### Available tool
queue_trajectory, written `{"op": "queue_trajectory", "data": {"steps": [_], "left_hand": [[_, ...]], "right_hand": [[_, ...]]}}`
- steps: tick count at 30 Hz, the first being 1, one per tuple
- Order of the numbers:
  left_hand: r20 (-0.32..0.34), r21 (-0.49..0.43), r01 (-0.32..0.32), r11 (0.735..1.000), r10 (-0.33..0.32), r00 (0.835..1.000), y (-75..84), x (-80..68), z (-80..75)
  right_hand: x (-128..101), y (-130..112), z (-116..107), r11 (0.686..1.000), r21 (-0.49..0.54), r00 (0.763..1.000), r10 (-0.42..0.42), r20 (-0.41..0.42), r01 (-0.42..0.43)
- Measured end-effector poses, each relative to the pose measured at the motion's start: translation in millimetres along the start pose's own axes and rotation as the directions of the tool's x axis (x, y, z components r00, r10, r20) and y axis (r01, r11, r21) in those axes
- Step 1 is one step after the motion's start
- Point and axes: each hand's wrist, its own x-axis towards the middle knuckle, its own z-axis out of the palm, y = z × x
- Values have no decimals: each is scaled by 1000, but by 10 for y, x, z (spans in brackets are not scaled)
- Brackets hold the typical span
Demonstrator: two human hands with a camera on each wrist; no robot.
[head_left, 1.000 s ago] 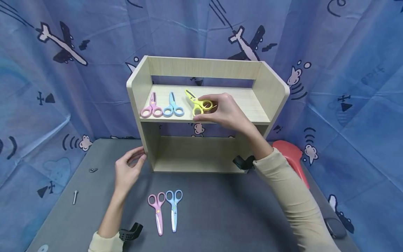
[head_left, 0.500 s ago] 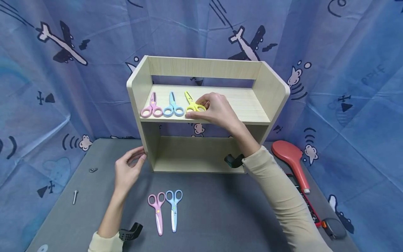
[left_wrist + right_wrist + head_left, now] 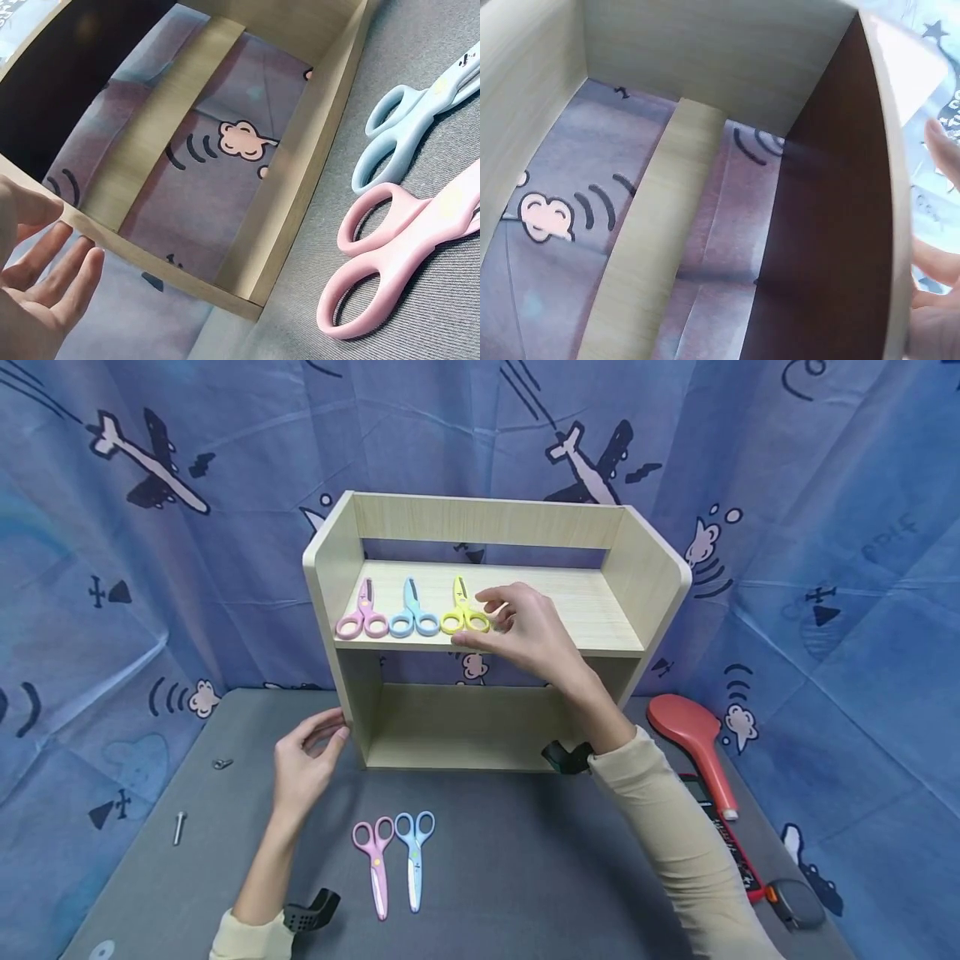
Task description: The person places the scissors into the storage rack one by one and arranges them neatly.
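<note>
Red paddle (image 3: 693,735) right of shelf; screw (image 3: 179,828) and small metal bit (image 3: 222,764) far left.

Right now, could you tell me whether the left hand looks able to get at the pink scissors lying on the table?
Probably yes. The left hand rests open by the shelf's lower left corner, and bare grey mat lies between it and the pink scissors just to its right.

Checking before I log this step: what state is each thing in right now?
Yellow scissors: closed, flat on upper shelf, right hand at its handles.
Pink shelf scissors: closed, flat.
Blue shelf scissors: closed, flat.
Table pair: closed, untouched.
Left hand: open, at shelf unit side.
</note>
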Motion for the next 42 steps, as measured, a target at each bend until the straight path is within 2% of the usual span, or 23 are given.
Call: {"op": "queue_trajectory", "data": {"steps": [4, 7, 10, 13, 15, 17, 20, 22, 24, 26, 27, 33, 36, 39, 42], "left_hand": [[1, 14, 3, 1000, -3, 1000, 2, 0, 1], [6, 15, 0, 1000, 0, 1000, 2, -1, 1], [9, 8, -6, 1000, 6, 1000, -2, -1, 0], [10, 0, -11, 1000, 11, 1000, -8, 0, 0], [12, -6, -15, 1000, 15, 1000, -13, 2, 2], [14, -10, -19, 1000, 19, 1000, -16, 5, 5], [14, -15, -23, 1000, 23, 1000, -20, 6, 8], [11, -16, -23, 1000, 24, 1000, -21, 6, 8], [10, -15, -23, 1000, 23, 1000, -21, 7, 8], [10, -14, -21, 1000, 21, 1000, -20, 7, 7], [8, -12, -19, 1000, 19, 1000, -18, 6, 7], [1, -17, -15, 1000, 15, 1000, -8, 4, 5], [4, -19, -16, 1000, 16, 1000, -5, 7, 5], [4, -16, -19, 1000, 19, 1000, -4, 7, 5], [1, -12, -22, 1000, 22, 1000, -6, 4, 5]], "right_hand": [[-297, -30, 86, 989, 76, 988, -122, -93, 129], [-535, -36, 244, 969, 134, 977, -200, -81, 209], [-750, -10, 493, 954, 204, 971, -234, 41, 221], [-930, 79, 796, 950, 272, 953, -214, 216, 152], [-1020, 162, 993, 951, 297, 928, -184, 323, 86], [-1090, 262, 1172, 950, 310, 894, -169, 415, 35], [-1162, 411, 1404, 956, 292, 819, -168, 549, 1], [-1198, 511, 1533, 967, 253, 763, -169, 624, 7], [-1225, 605, 1643, 976, 217, 723, -163, 672, 19], [-1244, 681, 1732, 981, 192, 706, -152, 691, 23], [-1250, 714, 1767, 982, 186, 706, -149, 692, 24], [-1266, 786, 1871, 978, 207, 733, -157, 662, 22], [-1266, 796, 1858, 980, 193, 726, -168, 667, 48], [-1252, 802, 1802, 982, 181, 685, -171, 708, 58], [-1232, 817, 1723, 983, 177, 616, -166, 770, 44]]}}
